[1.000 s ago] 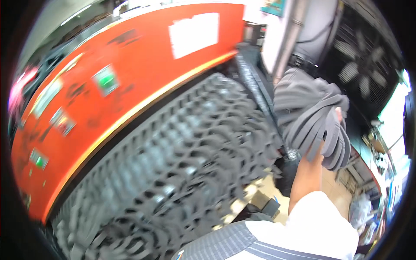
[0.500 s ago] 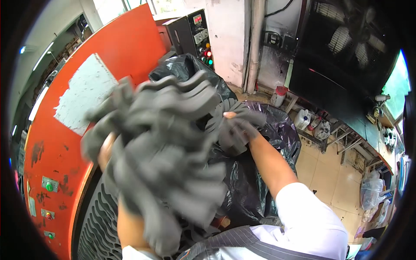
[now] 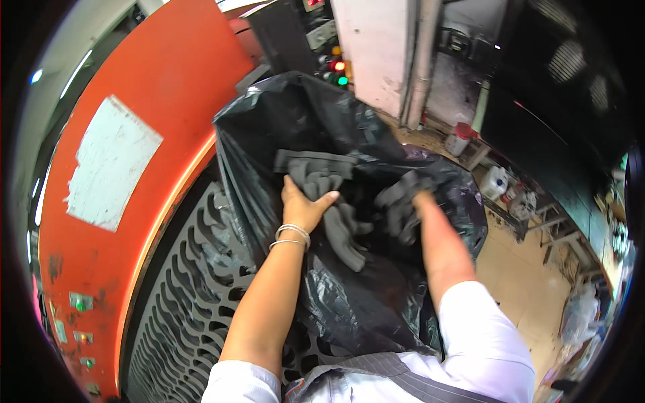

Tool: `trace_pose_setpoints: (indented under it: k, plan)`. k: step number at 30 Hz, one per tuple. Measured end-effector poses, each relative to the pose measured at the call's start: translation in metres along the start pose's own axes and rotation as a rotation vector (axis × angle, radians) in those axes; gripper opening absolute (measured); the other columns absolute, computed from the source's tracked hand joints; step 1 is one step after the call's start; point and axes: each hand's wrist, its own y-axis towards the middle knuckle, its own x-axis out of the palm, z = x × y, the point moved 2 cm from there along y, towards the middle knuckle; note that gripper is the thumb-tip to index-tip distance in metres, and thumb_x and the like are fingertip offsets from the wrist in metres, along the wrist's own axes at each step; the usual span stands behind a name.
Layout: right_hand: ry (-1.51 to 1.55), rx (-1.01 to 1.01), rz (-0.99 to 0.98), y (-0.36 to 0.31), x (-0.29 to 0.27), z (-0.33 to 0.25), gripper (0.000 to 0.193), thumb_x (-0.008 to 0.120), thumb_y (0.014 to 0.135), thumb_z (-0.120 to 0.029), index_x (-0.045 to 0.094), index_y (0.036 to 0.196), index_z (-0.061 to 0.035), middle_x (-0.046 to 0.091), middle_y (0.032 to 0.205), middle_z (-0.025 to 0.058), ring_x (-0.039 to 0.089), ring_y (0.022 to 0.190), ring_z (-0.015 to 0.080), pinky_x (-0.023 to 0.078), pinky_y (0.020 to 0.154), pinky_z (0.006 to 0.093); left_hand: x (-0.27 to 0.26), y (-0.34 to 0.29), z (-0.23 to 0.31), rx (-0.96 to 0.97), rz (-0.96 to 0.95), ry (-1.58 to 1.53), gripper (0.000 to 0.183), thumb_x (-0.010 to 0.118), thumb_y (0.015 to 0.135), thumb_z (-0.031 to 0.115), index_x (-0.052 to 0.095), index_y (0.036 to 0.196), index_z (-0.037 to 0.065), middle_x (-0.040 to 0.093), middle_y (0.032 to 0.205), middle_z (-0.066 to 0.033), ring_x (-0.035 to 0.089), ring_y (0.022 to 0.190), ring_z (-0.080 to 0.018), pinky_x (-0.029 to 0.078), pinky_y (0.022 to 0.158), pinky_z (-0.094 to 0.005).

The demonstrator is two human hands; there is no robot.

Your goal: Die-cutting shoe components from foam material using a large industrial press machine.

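A large black plastic bag gapes in front of me, and both my hands are in its mouth. My left hand, with bangles at the wrist, is closed round a bunch of dark grey foam-like strips, thumb and forefinger on either side of it. Some strips hang down from it into the bag. On the right side of the opening, my right hand grips another bunch of grey strips; its fingers are mostly hidden and slightly blurred. The bottom of the bag cannot be seen.
At left stands an orange machine panel with buttons. Beside it lies a grey sheet cut in wavy shapes. A control box with lit lamps stands behind the bag. Along the right are a bench and a white jug.
The big bunch of grey strips that filled the middle has gone down into the bag with my left hand. My right hand has moved right and slightly down. The view has shifted.
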Motion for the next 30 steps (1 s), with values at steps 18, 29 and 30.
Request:
trace_pose_setpoints:
  k: [18, 29, 30]
  plan:
    - [0.075, -0.969, 0.289, -0.255, -0.181, -0.229, 0.035, 0.071, 0.08, -0.027, 0.064, 0.102, 0.0, 0.067, 0.086, 0.0209, 0.068, 0.082, 0.0311, 0.051, 0.072, 0.0395, -0.235, -0.09, -0.137, 0.18, 0.527, 0.123, 0.021, 0.067, 0.083, 0.021, 0.07, 0.094, 0.003, 0.069, 0.095, -0.0137, 0.066, 0.092, -0.029, 0.051, 0.084, -0.0342]
    - [-0.308, -0.843, -0.327, -0.296, 0.006, -0.405, 0.091, 0.079, 0.063, -0.057, 0.056, 0.123, 0.0079, 0.055, 0.129, 0.026, 0.055, 0.119, 0.0358, 0.043, 0.1, 0.0382, -0.207, -0.062, -0.194, -0.021, 0.388, 0.718, 0.063, 0.054, 0.089, 0.05, 0.039, 0.145, 0.028, 0.038, 0.148, -0.0081, 0.03, 0.138, -0.0328, 0.02, 0.113, -0.0515]
    - [-0.38, -0.849, -0.3, -0.323, 0.021, -0.412, 0.09, 0.082, 0.06, -0.055, 0.058, 0.12, 0.0086, 0.058, 0.126, 0.026, 0.057, 0.117, 0.0352, 0.044, 0.098, 0.0372, -0.222, -0.074, -0.215, -0.046, 0.396, 0.741, 0.062, 0.054, 0.089, 0.05, 0.039, 0.145, 0.029, 0.038, 0.148, -0.0081, 0.03, 0.138, -0.0325, 0.02, 0.113, -0.0512]
